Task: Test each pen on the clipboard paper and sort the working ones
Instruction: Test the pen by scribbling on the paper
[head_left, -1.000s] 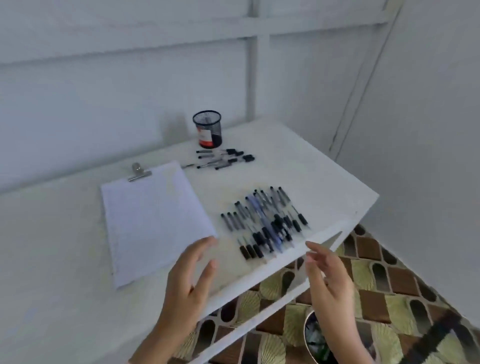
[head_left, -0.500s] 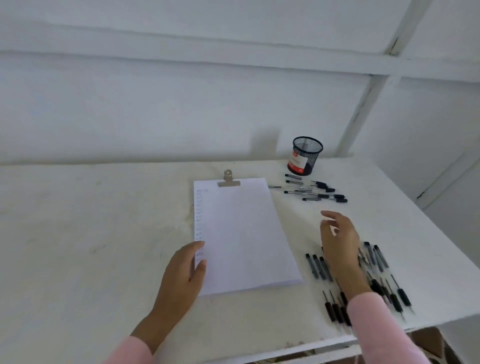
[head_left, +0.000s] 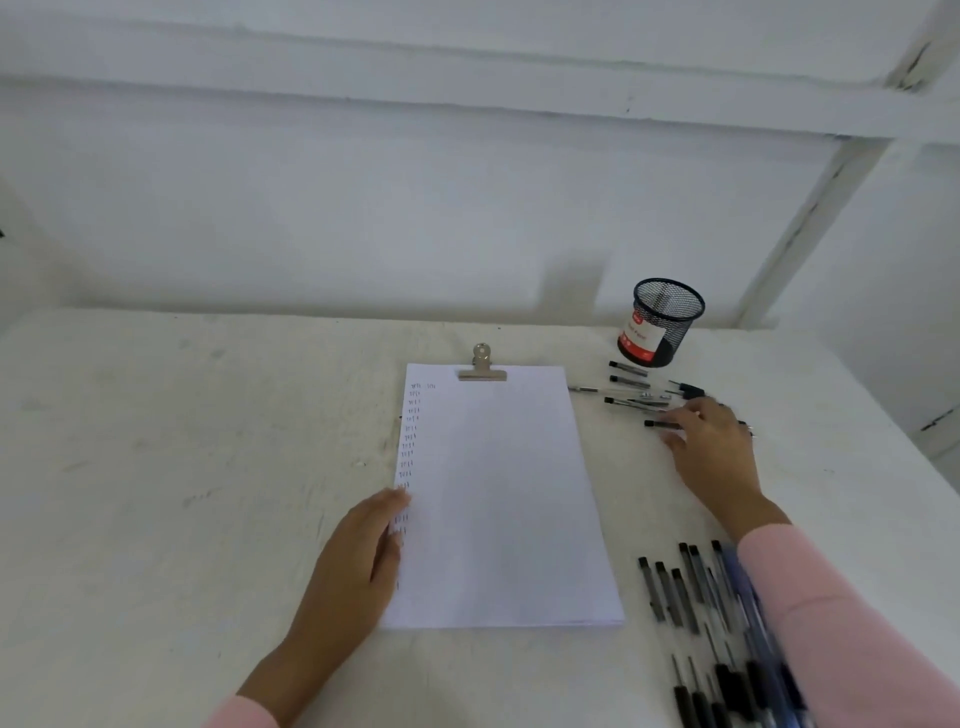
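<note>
A clipboard with white paper (head_left: 504, 493) lies mid-table, a metal clip (head_left: 481, 366) at its top and a column of small test marks down its left margin. My left hand (head_left: 358, 561) rests flat on the paper's left edge, fingers straight. My right hand (head_left: 709, 447) reaches over a small group of pens (head_left: 631, 387) lying right of the clip, its fingertips touching one pen there; the fingers look relaxed and I see no pen held. A larger row of pens (head_left: 696, 613) lies at the near right, partly hidden by my pink sleeve.
A black mesh pen cup (head_left: 660, 322) with a red label stands at the back right, beyond the small pen group. The white table (head_left: 182, 467) meets a white wall at the back. Its right edge runs diagonally at the far right.
My right hand has moved from above the near row of pens up to the small group by the cup. My left hand stays on the paper's left edge. The view has steadied.
</note>
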